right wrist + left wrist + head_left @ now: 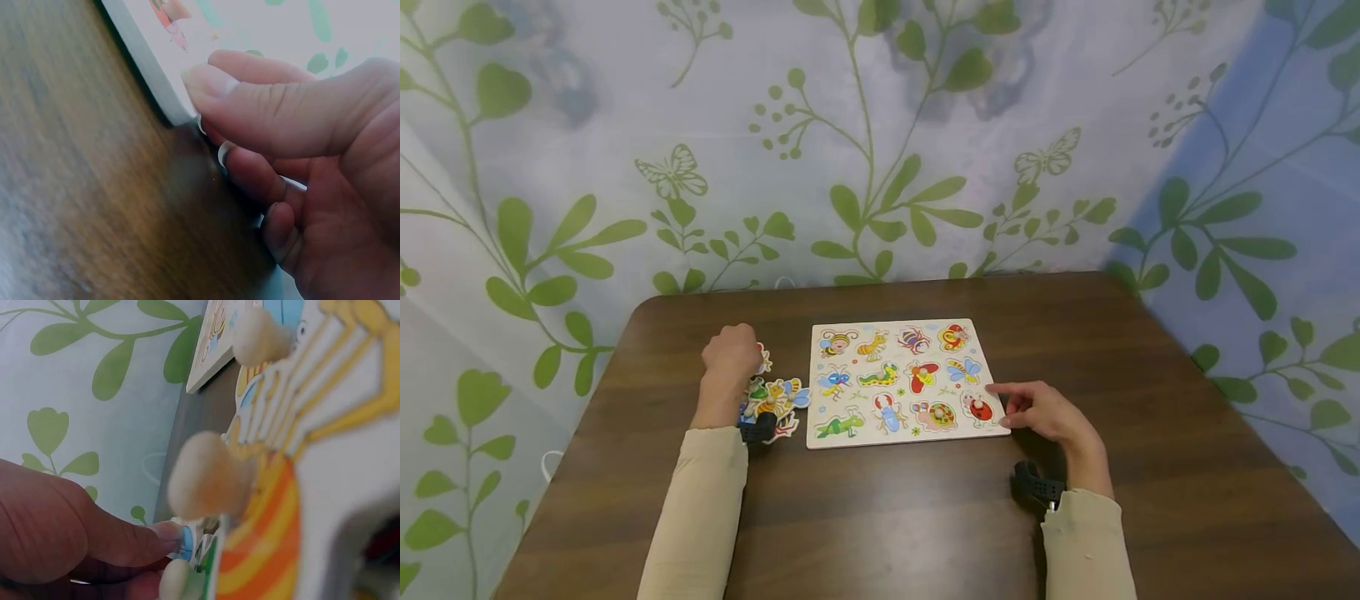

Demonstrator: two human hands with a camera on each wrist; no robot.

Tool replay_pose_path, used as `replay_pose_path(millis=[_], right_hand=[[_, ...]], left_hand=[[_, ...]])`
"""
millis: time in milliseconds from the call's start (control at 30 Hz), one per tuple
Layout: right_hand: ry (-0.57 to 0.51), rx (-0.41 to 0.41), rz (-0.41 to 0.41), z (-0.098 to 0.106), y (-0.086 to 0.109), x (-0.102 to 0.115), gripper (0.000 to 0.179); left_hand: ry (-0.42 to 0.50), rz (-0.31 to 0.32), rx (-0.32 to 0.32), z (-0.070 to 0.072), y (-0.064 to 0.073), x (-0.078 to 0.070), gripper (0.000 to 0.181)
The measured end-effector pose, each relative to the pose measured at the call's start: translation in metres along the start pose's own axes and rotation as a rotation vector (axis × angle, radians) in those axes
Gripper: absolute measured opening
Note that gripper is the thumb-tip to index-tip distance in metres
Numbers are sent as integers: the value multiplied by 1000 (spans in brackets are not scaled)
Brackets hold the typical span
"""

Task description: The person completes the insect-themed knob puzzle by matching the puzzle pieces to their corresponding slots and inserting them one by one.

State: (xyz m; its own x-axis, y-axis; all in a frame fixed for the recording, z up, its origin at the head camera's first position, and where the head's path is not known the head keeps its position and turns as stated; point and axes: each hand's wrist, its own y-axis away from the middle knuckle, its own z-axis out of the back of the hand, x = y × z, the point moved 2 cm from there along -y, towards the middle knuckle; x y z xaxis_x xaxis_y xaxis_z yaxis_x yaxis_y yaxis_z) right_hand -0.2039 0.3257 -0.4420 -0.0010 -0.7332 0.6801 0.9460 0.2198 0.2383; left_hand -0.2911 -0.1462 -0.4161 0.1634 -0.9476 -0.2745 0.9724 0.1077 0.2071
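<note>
A wooden peg puzzle board [865, 442] printed with insects lies on the table. My right hand [1048, 412] is at its near right corner. In the right wrist view, the thumb [269, 112] rests on the board's corner, with the other fingers curled beside and below it. Left of the board is a heap of loose insect puzzle pieces [775, 400] with round knobs. My left hand [730, 358] is over the far left of that heap, its fingertips hidden from above. The left wrist view shows its thumb and a finger pinching a blue-and-white puzzle piece [186, 542].
Close to the left wrist camera is an orange-and-yellow striped piece [269, 531] with a wooden knob [206, 475]. Brown tabletop [887, 517] extends around the board. A leaf-patterned cloth [737, 167] hangs behind the table.
</note>
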Motion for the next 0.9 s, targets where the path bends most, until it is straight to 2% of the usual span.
replay_pose_path(millis=[133,267,400,500,733,900], right_hand=[[-4,2,5,-1,0,-3,52],[-8,6,13,-2,-2,-2,52],[-10,9,12,-2,-3,-2,52],[-8,8,10,-1,-3,-3,52],[-22,12,23,-1,-3,-3,53],[-20,6,-5,-1,-2,-2,53]], left_hand=[[25,-36,-77,4,2,-3,15],[41,-88,-136,15,12,-14,19],[66,-168,-110,21,27,-39,15],[67,-241,-79,19,35,-61,13],[14,-383,-13,2,45,-94,10],[-23,-547,33,-15,54,-114,12]])
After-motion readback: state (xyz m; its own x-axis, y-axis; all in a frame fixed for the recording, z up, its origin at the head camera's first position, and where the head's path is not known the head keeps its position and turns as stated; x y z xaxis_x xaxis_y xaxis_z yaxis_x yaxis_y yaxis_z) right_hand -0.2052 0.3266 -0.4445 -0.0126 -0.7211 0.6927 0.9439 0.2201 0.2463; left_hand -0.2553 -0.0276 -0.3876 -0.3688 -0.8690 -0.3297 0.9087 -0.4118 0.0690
